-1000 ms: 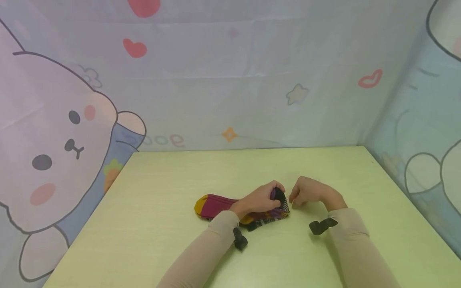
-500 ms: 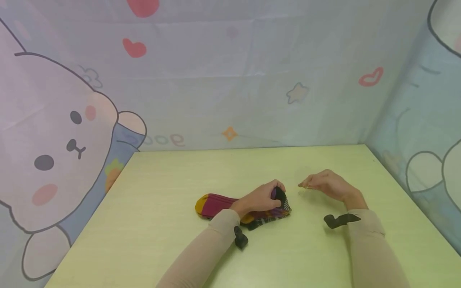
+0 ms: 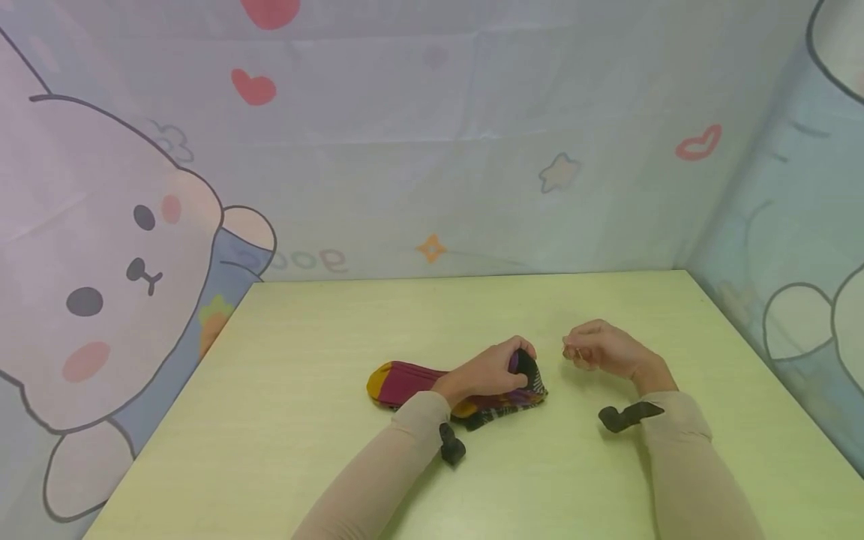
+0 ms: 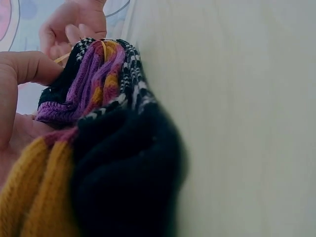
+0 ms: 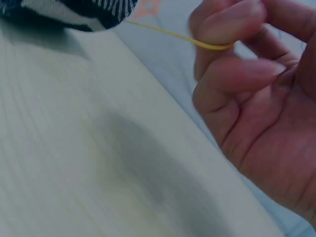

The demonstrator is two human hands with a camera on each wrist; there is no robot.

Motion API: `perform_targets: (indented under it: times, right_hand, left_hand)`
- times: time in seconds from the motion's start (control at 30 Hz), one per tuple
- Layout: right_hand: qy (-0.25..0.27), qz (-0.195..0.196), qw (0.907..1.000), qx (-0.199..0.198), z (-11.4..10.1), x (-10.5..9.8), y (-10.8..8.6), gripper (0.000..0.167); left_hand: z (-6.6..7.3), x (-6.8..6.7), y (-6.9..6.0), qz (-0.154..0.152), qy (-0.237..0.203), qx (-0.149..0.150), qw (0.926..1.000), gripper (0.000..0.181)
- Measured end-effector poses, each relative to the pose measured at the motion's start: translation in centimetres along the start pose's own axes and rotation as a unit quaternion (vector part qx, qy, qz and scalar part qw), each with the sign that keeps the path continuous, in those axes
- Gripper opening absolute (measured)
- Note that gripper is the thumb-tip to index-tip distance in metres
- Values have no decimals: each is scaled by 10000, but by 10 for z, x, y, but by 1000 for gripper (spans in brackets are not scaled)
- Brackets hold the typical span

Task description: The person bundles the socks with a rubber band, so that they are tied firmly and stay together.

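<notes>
My left hand [image 3: 487,371] grips a bundle of folded socks [image 3: 408,379] at its right end, over the middle of the table. The socks are maroon with mustard toes and heels, along with black and white patterned ones. In the left wrist view, purple and black folds [image 4: 81,98] lie between thumb and palm. Right of the bundle, my right hand [image 3: 607,349] is raised with curled fingers, which hold a thin yellow rubber band [image 5: 173,33]. The band runs taut from the sock end to those fingers. Where it passes round the bundle is mostly hidden.
A pale yellow-green table [image 3: 304,322] lies under the hands. Behind it and at both sides hang printed cloth walls [image 3: 432,150] with hearts and cartoon animals. Black wrist-camera mounts [image 3: 451,444] sit at both cuffs.
My right hand has moved right and up from the sock end, then slightly back left, with its fingers curling more. The left hand and the socks have stayed nearly still.
</notes>
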State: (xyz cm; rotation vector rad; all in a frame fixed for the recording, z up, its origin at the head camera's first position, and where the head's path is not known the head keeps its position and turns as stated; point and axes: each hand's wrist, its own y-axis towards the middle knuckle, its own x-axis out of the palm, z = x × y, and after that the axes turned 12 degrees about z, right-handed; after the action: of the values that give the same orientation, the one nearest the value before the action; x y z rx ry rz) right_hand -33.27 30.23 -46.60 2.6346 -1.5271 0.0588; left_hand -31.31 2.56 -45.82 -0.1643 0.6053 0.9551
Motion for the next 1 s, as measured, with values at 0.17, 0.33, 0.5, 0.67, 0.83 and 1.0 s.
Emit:
perform_targets:
  times: [0.17,0.33,0.5,0.67,0.83,1.0]
  right_hand:
    - [1577,-1017,9799,-674,7,7,5,55]
    - [2498,-884,9619,-673,4,21,8,56]
    - [2899,721,9530,-506,8,26,14,51]
    - [3494,1721,9191,-593,5,34,25,64]
    - [2220,1493,9614,-638,4,40,28,56]
    - [-179,675,9964,-490,3,41,22,52]
  left_hand:
    - [-2,0,0,-42,2,-34,10000,37]
    - [-3,0,0,-87,-71,-90,9999,37]
    - [-1,-2,1,-42,-63,-41,10000,36]
    - [-1,-3,1,1,50,27,10000,36]
    - [-2,-3,2,-44,14,53,10000,37]
    - [-2,-3,0,-79,-77,60,9999,37]
